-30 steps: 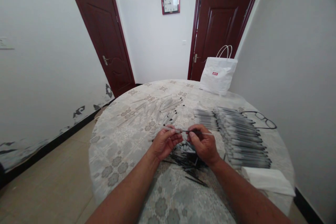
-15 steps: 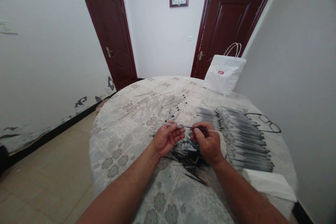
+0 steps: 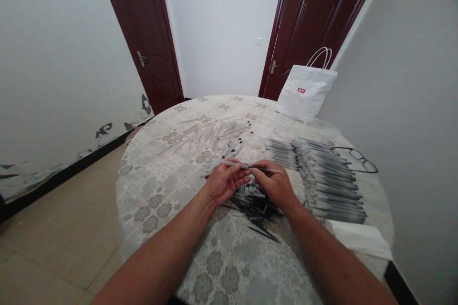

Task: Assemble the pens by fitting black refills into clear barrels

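My left hand (image 3: 225,182) pinches a whitish, translucent pen barrel (image 3: 232,164) between thumb and fingers, the other fingers loosely curled. My right hand (image 3: 272,182) grips a thin dark pen refill (image 3: 263,168), whose pale end sticks out to the right. The refill's tip meets the right end of the barrel; whether it sits inside, I cannot tell. Below the hands lies a heap of black pen parts (image 3: 259,202), partly covered by my right hand. Beyond my left hand, loose whitish pen barrels (image 3: 214,134) are spread out, some with black ends.
Rows of grey pens (image 3: 331,183) lie at the right, with a smaller row (image 3: 281,153) beside them. Eyeglasses (image 3: 363,161), a white paper bag (image 3: 306,93) and a white packet (image 3: 359,240) stand or lie along the right of the round table (image 3: 150,267).
My right hand has moved left, bringing the refill up against the barrel's end, so the gap between my hands has closed. The view has tilted slightly downward.
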Demonstrator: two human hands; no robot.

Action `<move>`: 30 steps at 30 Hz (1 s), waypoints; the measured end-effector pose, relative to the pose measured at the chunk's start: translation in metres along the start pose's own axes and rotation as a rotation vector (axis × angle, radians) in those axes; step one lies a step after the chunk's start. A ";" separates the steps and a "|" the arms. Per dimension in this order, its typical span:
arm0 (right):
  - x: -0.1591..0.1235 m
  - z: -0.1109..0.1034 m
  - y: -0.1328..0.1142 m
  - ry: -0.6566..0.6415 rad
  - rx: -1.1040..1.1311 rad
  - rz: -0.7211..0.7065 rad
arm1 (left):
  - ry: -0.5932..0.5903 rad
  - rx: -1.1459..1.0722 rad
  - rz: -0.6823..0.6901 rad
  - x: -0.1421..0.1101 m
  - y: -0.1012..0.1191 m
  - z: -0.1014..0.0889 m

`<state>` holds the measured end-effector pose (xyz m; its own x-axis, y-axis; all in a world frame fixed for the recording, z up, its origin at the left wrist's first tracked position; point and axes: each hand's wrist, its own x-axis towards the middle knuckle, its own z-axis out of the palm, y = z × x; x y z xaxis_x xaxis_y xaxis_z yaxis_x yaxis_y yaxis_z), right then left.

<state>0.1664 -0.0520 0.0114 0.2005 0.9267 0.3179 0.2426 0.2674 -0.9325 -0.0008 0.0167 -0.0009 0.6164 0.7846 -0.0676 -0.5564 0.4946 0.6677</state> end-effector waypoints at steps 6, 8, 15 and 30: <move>0.005 -0.006 0.008 0.114 0.288 -0.018 | 0.090 -0.009 0.026 0.003 0.000 -0.003; 0.005 -0.005 0.010 0.106 0.259 -0.022 | 0.075 0.001 0.003 0.003 -0.002 -0.002; -0.005 0.012 0.011 -0.144 -0.073 -0.099 | -0.075 0.072 -0.183 -0.005 -0.012 0.009; 0.003 -0.005 0.007 -0.490 -1.135 -0.142 | 0.291 -0.220 0.113 0.011 0.023 -0.016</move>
<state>0.1738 -0.0484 0.0066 -0.2101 0.9745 0.0790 0.9651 0.2196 -0.1427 -0.0155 0.0425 0.0022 0.3779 0.8964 -0.2316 -0.7377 0.4427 0.5097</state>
